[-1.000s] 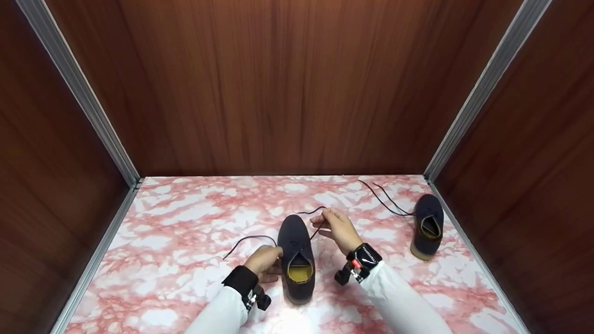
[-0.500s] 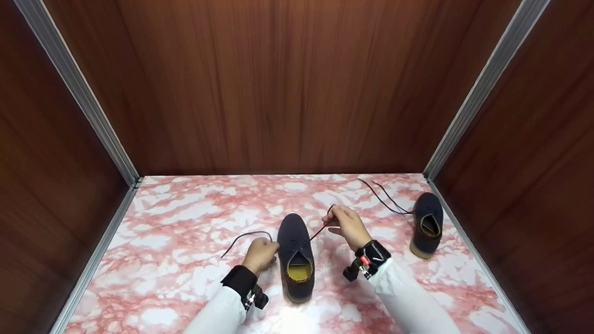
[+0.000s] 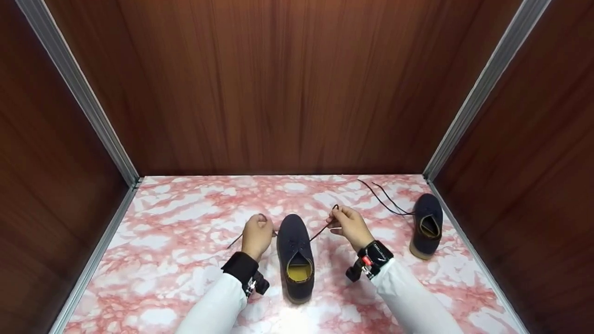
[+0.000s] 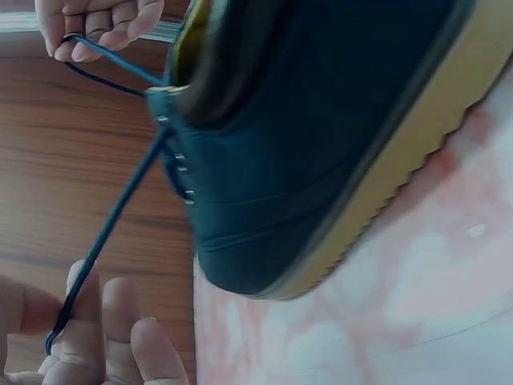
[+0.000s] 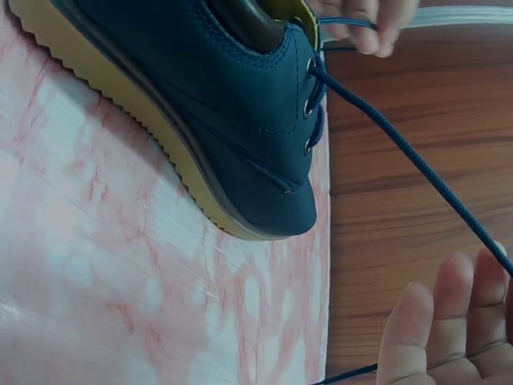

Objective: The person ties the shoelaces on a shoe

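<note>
A navy lace-up shoe (image 3: 293, 232) with a tan sole and yellow lining stands on the table, toe pointing away. At its left, my left hand (image 3: 257, 235) pinches one shoelace (image 4: 112, 212) between thumb and forefinger; the lace's loose end trails left over the table. My right hand (image 3: 351, 226), to the right of the toe, pinches the other shoelace (image 5: 417, 160), which runs taut from the top eyelet. The remaining fingers of the right hand are loosely bent. Both laces rise from the eyelets in the wrist views.
A second navy shoe (image 3: 427, 225) stands near the right wall, its two untied laces (image 3: 383, 202) stretching toward the back left. The red-and-white marbled table (image 3: 185, 208) is enclosed by brown wood-grain panels (image 3: 278, 93) with grey metal edging (image 3: 86, 97).
My left hand has left the shoe's side, taken up the left lace and moved forward. The right hand has drawn its lace outward to the right, pulling it straight. The shoe stays in place.
</note>
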Motion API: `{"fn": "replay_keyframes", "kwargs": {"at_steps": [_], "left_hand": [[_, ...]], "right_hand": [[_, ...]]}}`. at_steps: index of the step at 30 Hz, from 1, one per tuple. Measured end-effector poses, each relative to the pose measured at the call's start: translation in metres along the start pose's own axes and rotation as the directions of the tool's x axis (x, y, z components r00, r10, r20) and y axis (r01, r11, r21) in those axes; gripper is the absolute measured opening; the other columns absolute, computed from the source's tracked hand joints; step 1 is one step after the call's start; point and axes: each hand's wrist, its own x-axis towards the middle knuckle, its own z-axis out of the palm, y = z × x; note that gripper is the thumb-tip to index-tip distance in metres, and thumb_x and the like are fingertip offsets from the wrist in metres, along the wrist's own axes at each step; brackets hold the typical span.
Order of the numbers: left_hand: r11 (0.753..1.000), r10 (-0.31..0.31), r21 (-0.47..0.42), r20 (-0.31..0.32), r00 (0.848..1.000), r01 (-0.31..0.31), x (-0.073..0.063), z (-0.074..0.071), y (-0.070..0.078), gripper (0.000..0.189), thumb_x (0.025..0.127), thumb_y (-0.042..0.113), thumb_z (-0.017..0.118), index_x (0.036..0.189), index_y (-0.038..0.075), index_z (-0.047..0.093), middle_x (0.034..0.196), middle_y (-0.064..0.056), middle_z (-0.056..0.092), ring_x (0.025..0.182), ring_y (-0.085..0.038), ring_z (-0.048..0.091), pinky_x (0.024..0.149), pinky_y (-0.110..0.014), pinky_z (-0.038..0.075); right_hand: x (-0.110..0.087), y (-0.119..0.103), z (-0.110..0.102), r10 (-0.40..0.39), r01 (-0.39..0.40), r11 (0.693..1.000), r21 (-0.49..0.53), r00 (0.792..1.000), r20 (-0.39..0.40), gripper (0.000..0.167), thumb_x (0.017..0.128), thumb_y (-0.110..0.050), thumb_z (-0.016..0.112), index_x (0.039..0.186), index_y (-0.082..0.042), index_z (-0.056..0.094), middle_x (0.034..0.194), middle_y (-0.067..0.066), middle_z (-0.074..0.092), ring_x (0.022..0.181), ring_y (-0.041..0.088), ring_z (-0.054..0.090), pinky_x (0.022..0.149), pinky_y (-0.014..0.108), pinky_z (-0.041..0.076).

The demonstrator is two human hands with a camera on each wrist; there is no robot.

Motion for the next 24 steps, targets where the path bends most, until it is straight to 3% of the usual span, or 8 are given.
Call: {"fn": "replay_keyframes", "kwargs": {"at_steps": [6, 10, 13, 18, 24], "left_hand": [[0.994, 0.085, 0.069, 0.004, 0.996, -0.085, 0.008, 0.0, 0.026, 0.019, 0.106, 0.021, 0.053, 0.105, 0.005, 0.064, 0.091, -0.013, 0.081, 0.068, -0.009, 0.067, 0.068, -0.025, 0.045], [0.973, 0.173, 0.15, 0.02, 0.985, -0.174, 0.011, 0.005, 0.042, 0.017, 0.106, 0.02, 0.054, 0.108, 0.008, 0.067, 0.09, -0.009, 0.08, 0.068, -0.011, 0.066, 0.067, -0.027, 0.049], [0.947, 0.239, 0.212, 0.041, 0.97, -0.242, 0.011, 0.012, 0.053, 0.017, 0.104, 0.016, 0.055, 0.111, 0.01, 0.069, 0.089, -0.006, 0.08, 0.077, -0.018, 0.072, 0.075, -0.033, 0.054], [0.899, 0.333, 0.245, 0.153, 0.93, -0.362, 0.007, 0.028, 0.067, 0.02, 0.103, 0.012, 0.056, 0.116, 0.009, 0.071, 0.094, -0.007, 0.08, 0.093, -0.026, 0.075, 0.087, -0.042, 0.056], [0.869, 0.371, 0.189, 0.362, 0.855, -0.457, 0.006, 0.047, 0.07, 0.018, 0.103, 0.009, 0.058, 0.111, 0.01, 0.074, 0.096, -0.011, 0.079, 0.089, -0.018, 0.072, 0.085, -0.033, 0.054]], "right_hand": [[-0.002, -0.006, -0.005, -0.003, 0.003, 1.0, -0.017, 1.0, -0.001, 0.022, 0.109, -0.016, 0.051, 0.099, 0.0, 0.064, 0.088, 0.005, 0.07, 0.077, 0.015, 0.068, 0.073, 0.03, 0.059], [-0.002, -0.011, -0.008, -0.02, 0.02, 0.999, -0.033, 1.0, -0.02, 0.022, 0.108, -0.016, 0.053, 0.097, -0.001, 0.065, 0.089, 0.005, 0.07, 0.08, 0.016, 0.069, 0.074, 0.031, 0.059], [-0.003, -0.013, -0.009, -0.037, 0.036, 0.998, -0.05, 0.999, -0.035, 0.02, 0.106, -0.014, 0.054, 0.094, -0.003, 0.066, 0.09, 0.006, 0.07, 0.08, 0.016, 0.069, 0.074, 0.031, 0.06], [-0.005, -0.013, -0.011, -0.062, 0.058, 0.996, -0.072, 0.997, -0.044, 0.018, 0.104, -0.012, 0.055, 0.097, 0.0, 0.065, 0.091, 0.007, 0.071, 0.081, 0.016, 0.069, 0.073, 0.031, 0.06], [-0.008, -0.014, -0.014, -0.091, 0.084, 0.989, -0.118, 0.994, -0.055, 0.018, 0.103, -0.01, 0.056, 0.098, 0.004, 0.065, 0.085, 0.002, 0.07, 0.08, 0.017, 0.069, 0.075, 0.031, 0.061]]}}
